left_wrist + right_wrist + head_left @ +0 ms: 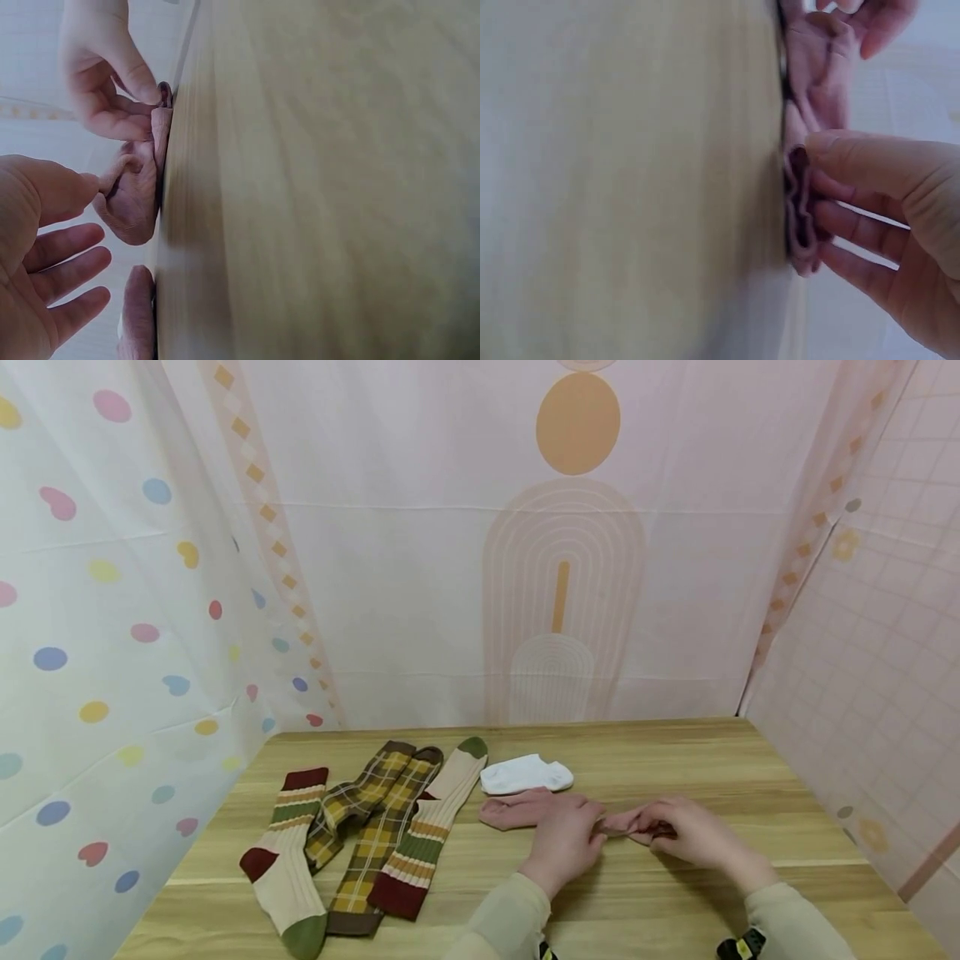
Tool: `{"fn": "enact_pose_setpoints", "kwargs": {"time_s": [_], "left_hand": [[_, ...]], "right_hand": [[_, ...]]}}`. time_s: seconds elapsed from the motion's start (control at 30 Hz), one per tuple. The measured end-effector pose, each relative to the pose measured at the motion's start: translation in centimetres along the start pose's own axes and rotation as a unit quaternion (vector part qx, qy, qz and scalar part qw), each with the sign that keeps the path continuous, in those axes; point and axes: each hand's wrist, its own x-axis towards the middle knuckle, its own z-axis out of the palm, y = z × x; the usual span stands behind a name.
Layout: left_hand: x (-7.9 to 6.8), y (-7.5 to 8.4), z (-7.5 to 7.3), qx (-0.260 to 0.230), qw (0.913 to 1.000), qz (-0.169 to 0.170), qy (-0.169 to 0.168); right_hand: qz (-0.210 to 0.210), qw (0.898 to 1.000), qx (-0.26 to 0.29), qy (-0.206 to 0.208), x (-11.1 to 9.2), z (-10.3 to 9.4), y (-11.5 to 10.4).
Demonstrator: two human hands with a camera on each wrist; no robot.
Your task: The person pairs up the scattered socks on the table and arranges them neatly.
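Observation:
A pink sock (619,823) is stretched between the two hands, low over the wooden table. The left hand (564,845) pinches its left end between thumb and forefinger, the other fingers spread loose in the left wrist view. At the other end, the right hand (693,833) holds the cuff, whose folded opening (801,217) faces the camera in the right wrist view. A second pink sock (512,811) lies flat on the table, partly covered by the left hand in the head view. Just behind it rests a white ankle sock (525,775).
On the table's (810,910) left side lie two yellow-brown plaid socks (375,852), partly overlapping. Cream socks with maroon, green and orange bands flank them, one on the left (288,868) and one on the right (431,827). Patterned curtains (405,610) enclose the table's back and sides.

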Motion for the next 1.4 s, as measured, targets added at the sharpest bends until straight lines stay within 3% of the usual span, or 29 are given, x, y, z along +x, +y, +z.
{"fn": "enact_pose_setpoints", "kwargs": {"time_s": [0.23, 0.57, 0.73, 0.87, 1.17, 1.4], "left_hand": [[0.4, 0.2, -0.2, -0.004, 0.9997, -0.010, -0.021], [1.0, 0.5, -0.5, -0.002, 0.9974, -0.022, -0.068], [1.1, 0.6, -0.5, -0.003, 0.9965, -0.029, -0.078], [1.3, 0.6, -0.4, 0.001, 0.9964, -0.034, -0.078], [1.5, 0.5, 0.1, 0.003, 0.9983, -0.026, -0.053], [1.4, 0.1, 0.1, -0.049, 0.9946, -0.073, -0.055]], "right_hand": [[-0.029, 0.999, -0.020, 0.041, 0.0, -1.0, 0.2], [0.036, 0.997, -0.060, 0.011, -1.1, -2.2, 0.6], [0.039, 0.997, -0.065, 0.004, -1.5, -2.3, 1.0], [0.027, 0.998, -0.062, 0.001, -1.6, -2.1, 1.2], [0.048, 0.996, -0.076, -0.027, -1.7, -1.4, 1.1], [0.053, 0.995, -0.082, -0.021, -1.7, -1.4, 1.0]]}}
